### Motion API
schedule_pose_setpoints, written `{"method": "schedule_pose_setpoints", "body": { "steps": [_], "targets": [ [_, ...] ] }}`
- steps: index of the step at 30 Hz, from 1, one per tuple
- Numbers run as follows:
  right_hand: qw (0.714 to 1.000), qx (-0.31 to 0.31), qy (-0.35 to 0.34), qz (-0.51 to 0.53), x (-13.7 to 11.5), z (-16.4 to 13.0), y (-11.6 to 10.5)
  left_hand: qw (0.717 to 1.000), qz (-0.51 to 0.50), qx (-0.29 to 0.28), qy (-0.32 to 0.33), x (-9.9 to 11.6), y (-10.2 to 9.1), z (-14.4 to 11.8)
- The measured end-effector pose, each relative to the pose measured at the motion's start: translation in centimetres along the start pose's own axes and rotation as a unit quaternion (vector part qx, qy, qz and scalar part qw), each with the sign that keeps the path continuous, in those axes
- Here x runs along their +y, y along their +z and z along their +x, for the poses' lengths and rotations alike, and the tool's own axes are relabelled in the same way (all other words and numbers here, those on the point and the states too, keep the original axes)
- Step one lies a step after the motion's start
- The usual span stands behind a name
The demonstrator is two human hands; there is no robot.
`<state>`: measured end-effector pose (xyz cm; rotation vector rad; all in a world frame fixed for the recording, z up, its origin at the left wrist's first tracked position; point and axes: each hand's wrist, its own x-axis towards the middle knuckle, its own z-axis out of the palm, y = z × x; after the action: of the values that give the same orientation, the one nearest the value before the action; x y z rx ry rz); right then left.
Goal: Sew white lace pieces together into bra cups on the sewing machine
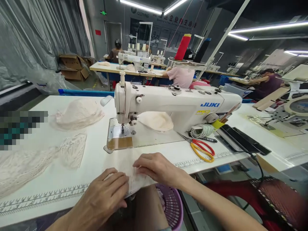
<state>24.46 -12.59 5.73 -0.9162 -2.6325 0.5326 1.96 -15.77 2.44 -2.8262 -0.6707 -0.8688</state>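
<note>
Pressing pale lace piece (134,179) flat at table (72,189) edge: left hand (106,195), right hand (156,168), fingers extended, nothing gripped.

Thin white lace cloth piece (134,179), sheer, finely textured, under left hand (103,199) and right hand (157,168). White laminate table top (72,179) smooth, faintly glossy. White enamelled metal sewing machine (178,106) at 12 o'clock, glossy; bare steel needle plate (115,132) shiny. Cream lace heaps (78,114) at 10 o'clock matt, netted. Purple plastic basket (172,205) perforated. Red-and-yellow-handled scissors (202,149) at 2 o'clock, glossy plastic grips.
</note>
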Motion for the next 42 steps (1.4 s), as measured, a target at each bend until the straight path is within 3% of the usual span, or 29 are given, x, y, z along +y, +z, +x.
{"method": "schedule_pose_setpoints", "body": {
  "steps": [6,11,15,18,21,25,28,31,36,39,42],
  "targets": [
    [0.994,-0.062,0.016,-0.088,-0.5,1.1,1.2,0.999,-0.009,0.044,-0.026,0.0,1.4,-1.5],
    [0.997,-0.058,0.025,0.051,-0.3,1.0,1.2,0.997,-0.049,0.041,-0.05,0.0,2.2,-2.5],
    [0.977,-0.085,-0.047,0.191,0.3,1.8,1.3,0.998,-0.034,0.044,-0.034,-0.2,2.2,-2.5],
    [0.988,-0.104,-0.045,0.106,1.6,2.5,0.8,0.998,-0.014,0.052,-0.024,-0.2,2.1,-2.4],
    [0.997,-0.031,0.037,-0.063,3.2,2.0,-0.6,0.998,-0.018,0.049,-0.031,-0.1,2.1,-2.4],
    [0.986,0.098,0.101,-0.095,3.1,-1.2,-1.9,0.997,-0.053,0.034,-0.044,-0.1,1.9,-2.2],
    [0.996,0.062,0.043,-0.054,0.6,-4.4,-0.5,0.992,-0.099,0.034,-0.075,0.0,1.7,-1.6],
    [0.994,0.059,-0.025,-0.09,-2.0,-6.1,2.3,0.984,-0.135,0.042,-0.111,0.0,1.4,-1.1],
    [0.965,0.143,-0.078,-0.205,-3.1,-4.2,5.8,0.975,-0.161,0.02,-0.152,0.2,1.0,-1.0],
    [0.961,0.164,-0.115,-0.189,-2.9,-2.8,6.3,0.974,-0.161,0.011,-0.16,0.3,0.9,-1.1],
    [0.97,0.179,-0.101,-0.128,-2.8,-3.5,5.9,0.976,-0.147,0.022,-0.156,0.3,1.0,-1.1]
  ]
}}
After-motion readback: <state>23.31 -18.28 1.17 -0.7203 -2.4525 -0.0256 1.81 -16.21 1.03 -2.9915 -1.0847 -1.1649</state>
